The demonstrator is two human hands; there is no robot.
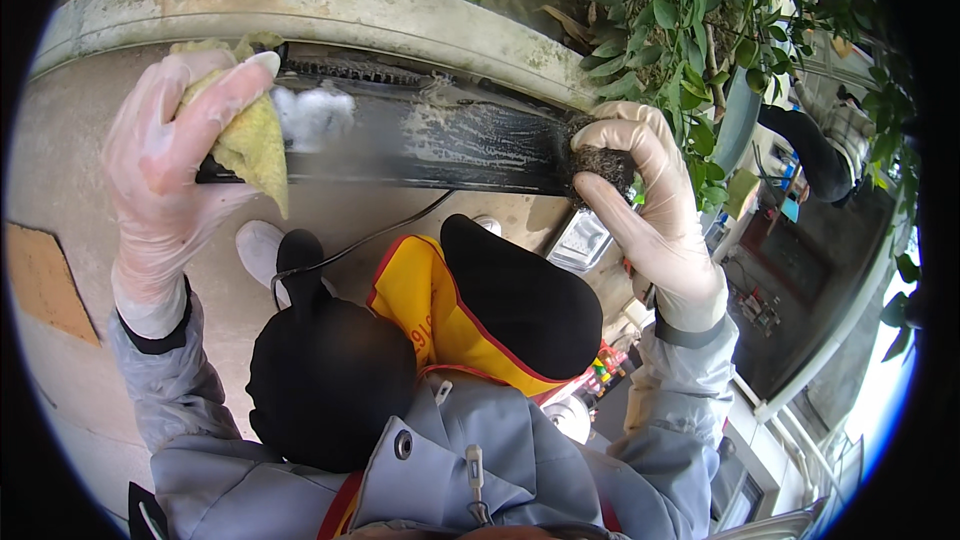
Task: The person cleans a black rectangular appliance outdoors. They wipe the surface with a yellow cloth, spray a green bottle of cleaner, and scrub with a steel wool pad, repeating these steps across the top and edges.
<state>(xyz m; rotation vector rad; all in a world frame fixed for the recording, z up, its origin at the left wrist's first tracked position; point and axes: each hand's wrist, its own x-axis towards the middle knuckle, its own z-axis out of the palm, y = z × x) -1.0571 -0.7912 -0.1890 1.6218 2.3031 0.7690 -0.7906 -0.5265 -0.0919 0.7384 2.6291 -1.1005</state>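
My left hand [187, 120], in a translucent glove, holds a yellow cloth [251, 142] around the left end of a long black panel [480, 127], perhaps an appliance part. My gloved right hand [645, 165] grips a dark wire scouring pad [602, 169] against the panel's right end. White foam [311, 116] lies on the panel beside the cloth, and streaky suds spread over its middle and right. A black cord [390, 227] runs below the panel. The panel's far ends are partly hidden by my hands.
A low concrete curb [322, 0] runs behind the panel, with leafy branches [682, 30] at the right. Flat brown board [49, 281] lies on the ground at the left. A silvery tray [581, 240] sits below my right hand. Another person [817, 142] is farther off at the right.
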